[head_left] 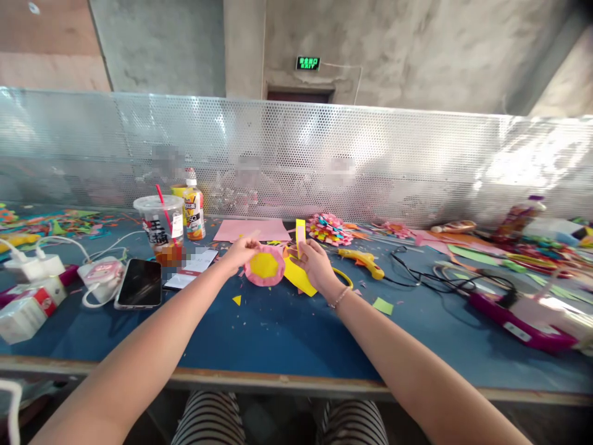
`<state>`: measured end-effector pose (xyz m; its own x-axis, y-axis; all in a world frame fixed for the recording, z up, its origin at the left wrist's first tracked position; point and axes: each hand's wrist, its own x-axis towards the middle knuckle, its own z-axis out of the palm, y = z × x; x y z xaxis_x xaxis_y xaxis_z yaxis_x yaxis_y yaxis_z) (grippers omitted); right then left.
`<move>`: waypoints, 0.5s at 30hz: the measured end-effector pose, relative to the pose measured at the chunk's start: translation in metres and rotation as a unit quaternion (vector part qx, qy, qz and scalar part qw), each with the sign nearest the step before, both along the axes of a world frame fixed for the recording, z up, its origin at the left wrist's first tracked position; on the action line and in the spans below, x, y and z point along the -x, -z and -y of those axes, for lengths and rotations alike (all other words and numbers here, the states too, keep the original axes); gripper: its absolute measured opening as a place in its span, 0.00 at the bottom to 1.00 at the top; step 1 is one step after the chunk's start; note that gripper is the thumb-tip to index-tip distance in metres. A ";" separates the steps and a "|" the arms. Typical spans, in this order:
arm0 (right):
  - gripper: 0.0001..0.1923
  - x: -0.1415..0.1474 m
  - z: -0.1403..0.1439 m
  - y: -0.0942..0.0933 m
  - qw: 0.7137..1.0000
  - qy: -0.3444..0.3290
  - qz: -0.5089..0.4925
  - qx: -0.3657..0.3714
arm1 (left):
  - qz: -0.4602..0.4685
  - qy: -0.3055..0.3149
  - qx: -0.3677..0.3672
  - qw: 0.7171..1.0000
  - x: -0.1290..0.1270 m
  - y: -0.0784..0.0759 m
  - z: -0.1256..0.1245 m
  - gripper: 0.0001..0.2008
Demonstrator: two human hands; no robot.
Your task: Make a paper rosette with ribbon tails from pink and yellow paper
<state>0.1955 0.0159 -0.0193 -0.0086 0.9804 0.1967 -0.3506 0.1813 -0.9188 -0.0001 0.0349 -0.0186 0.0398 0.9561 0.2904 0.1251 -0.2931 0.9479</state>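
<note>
A round paper piece point(264, 269), with a yellow middle and a pink rim, is held up over the table. My left hand point(241, 253) is closed on its upper left edge. Between the thumb and fingers of my right hand point(317, 266), a narrow yellow and pink paper strip point(301, 230) stands upright. A larger yellow paper sheet point(299, 277) lies just below that hand, partly covered by it. Behind my hands is a flat pink sheet point(252, 230). To the right sits a layered multicoloured paper ball point(328, 228).
A yellow glue gun point(364, 262) with a black cable lies to the right. Toward the left are a phone point(139, 283), a plastic cup point(160, 232) with a straw and a bottle point(193, 210). A purple power strip point(521, 327) lies at right. A perforated metal screen point(393, 161) borders the back.
</note>
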 end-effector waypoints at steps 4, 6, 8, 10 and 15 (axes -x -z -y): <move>0.14 -0.004 -0.001 -0.002 0.999 0.013 -0.007 -0.029 | 0.115 -0.059 0.013 0.992 0.002 0.002 -0.006 0.09; 0.13 -0.005 -0.002 -0.003 0.999 0.026 -0.003 -0.037 | 0.141 -0.077 0.025 0.987 0.001 0.004 -0.008 0.11; 0.11 -0.006 -0.003 -0.003 0.999 0.036 0.004 -0.036 | 0.145 -0.093 0.028 0.985 0.001 0.006 -0.010 0.12; 0.11 -0.006 -0.005 -0.003 0.998 0.043 0.010 -0.035 | 0.138 -0.107 0.009 0.985 0.000 0.007 -0.012 0.11; 0.10 -0.005 -0.005 -0.002 0.998 0.047 0.023 -0.019 | 0.160 -0.129 -0.127 0.970 -0.004 -0.003 -0.006 0.08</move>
